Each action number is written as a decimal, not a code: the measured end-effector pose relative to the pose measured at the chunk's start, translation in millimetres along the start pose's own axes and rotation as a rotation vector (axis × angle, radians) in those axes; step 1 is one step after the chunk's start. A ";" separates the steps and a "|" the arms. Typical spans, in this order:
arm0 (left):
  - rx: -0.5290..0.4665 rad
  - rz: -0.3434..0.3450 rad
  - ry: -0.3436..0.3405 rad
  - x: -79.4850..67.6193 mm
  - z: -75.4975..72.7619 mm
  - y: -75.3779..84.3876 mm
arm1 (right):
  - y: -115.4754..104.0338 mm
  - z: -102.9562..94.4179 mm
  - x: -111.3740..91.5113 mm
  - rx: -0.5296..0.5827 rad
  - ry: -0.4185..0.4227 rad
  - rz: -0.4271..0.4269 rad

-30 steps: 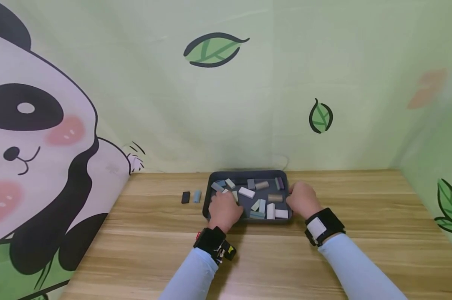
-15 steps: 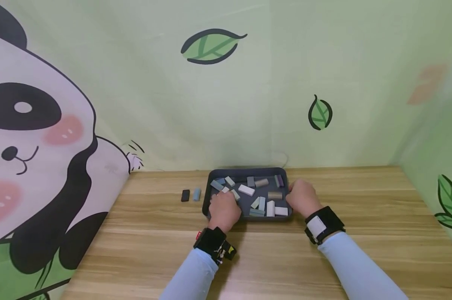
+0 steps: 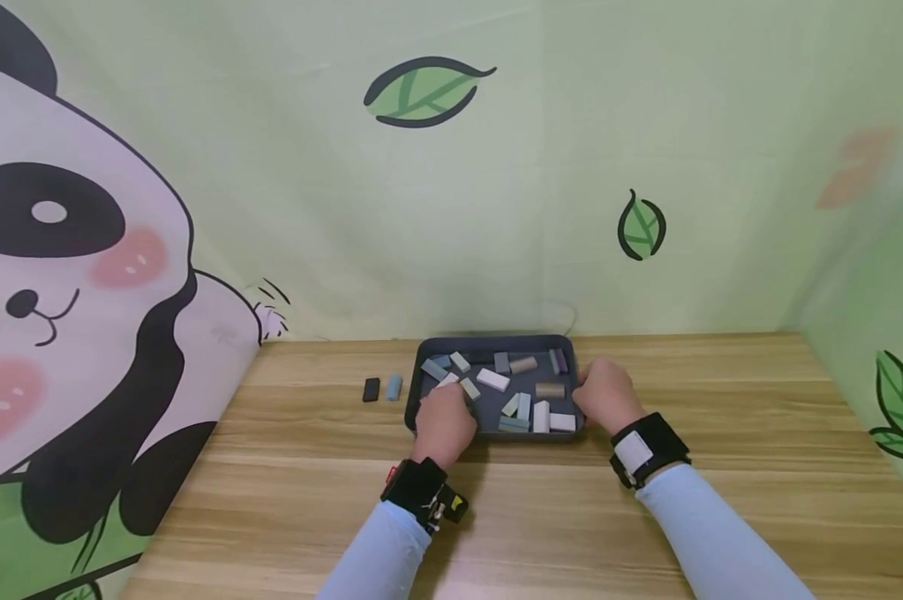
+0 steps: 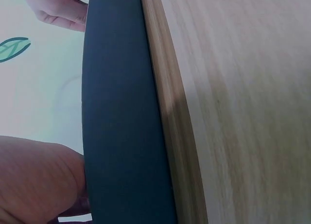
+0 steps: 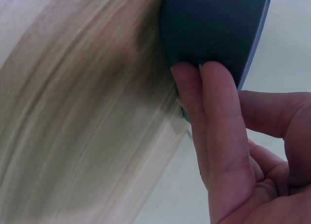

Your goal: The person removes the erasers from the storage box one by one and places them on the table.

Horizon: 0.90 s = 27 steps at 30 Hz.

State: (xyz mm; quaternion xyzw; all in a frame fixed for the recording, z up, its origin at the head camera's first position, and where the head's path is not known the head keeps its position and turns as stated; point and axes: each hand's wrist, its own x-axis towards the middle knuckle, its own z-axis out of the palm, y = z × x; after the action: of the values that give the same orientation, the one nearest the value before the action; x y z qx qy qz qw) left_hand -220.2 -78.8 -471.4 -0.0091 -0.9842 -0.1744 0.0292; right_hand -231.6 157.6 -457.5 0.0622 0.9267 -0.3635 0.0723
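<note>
A dark grey tray (image 3: 496,340) holds several small blocks in white, blue, green and tan. My left hand (image 3: 445,425) reaches over its front left corner, with the fingertips down inside near a white block (image 3: 448,380) and a pale green block (image 3: 469,388). Whether those fingers hold a block is hidden; in the left wrist view the tray wall (image 4: 121,107) covers them. My right hand (image 3: 609,395) grips the tray's right end. The right wrist view has its fingers (image 5: 223,122) against the outer wall and the thumb (image 5: 265,112) by the rim.
Left of the tray, a black block (image 3: 372,390) and a light blue block (image 3: 394,387) lie on the wooden table (image 3: 301,483). Directly behind the tray rises a green printed backdrop (image 3: 534,208) with a panda and leaves.
My left hand has drawn slightly back and left, uncovering more of the blocks ahead of it, and its thumb is tucked closer. My right hand stays on the tray's right end.
</note>
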 end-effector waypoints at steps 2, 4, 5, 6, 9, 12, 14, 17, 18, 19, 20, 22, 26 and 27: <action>-0.039 -0.004 0.001 0.0 -1.7 -2.3 | -0.3 0.3 0.1 -0.005 -0.001 0.008; -0.061 0.006 0.019 0.5 -4.6 -4.9 | -0.8 0.2 -0.5 -0.009 0.000 0.010; -0.070 0.019 0.035 1.0 -6.6 -6.4 | -0.8 -0.1 -0.7 -0.014 -0.001 0.008; -0.081 0.030 0.050 1.7 -8.7 -8.2 | -1.1 -0.1 -1.0 -0.016 0.002 0.010; -0.128 0.048 0.098 4.3 -17.0 -14.3 | -1.1 0.0 -1.5 -0.020 0.005 0.005; -0.212 0.034 0.125 7.3 -26.2 -23.8 | -0.8 0.6 -1.1 -0.024 0.005 0.007; -0.282 0.005 0.135 9.4 -33.3 -31.7 | -0.6 0.6 -0.9 -0.024 0.002 0.008; -0.340 -0.037 0.188 13.8 -43.5 -46.7 | -0.6 0.3 -1.2 -0.023 0.000 0.011; -0.354 -0.053 0.209 15.4 -46.9 -52.3 | -0.8 0.3 -1.5 -0.020 0.000 0.010; -0.346 -0.067 0.238 17.1 -49.9 -58.1 | -1.1 0.2 -1.8 -0.019 -0.001 0.011; -0.334 -0.077 0.268 18.8 -53.0 -64.0 | -1.4 0.3 -2.0 -0.018 -0.001 0.011; -0.341 -0.099 0.305 21.3 -57.8 -76.4 | -2.1 0.4 -2.3 -0.016 -0.003 0.010; -0.355 -0.126 0.354 24.3 -64.5 -99.5 | -3.0 0.5 -2.0 -0.021 -0.008 0.016; -0.357 -0.131 0.363 25.1 -65.3 -104.9 | -3.1 0.4 -1.7 -0.026 -0.009 0.016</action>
State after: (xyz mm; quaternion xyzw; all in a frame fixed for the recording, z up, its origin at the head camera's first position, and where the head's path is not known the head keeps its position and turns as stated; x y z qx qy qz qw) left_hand -244.6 -199.5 -444.6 0.0812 -0.9149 -0.3456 0.1921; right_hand -230.5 154.9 -455.4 0.0670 0.9305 -0.3510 0.0801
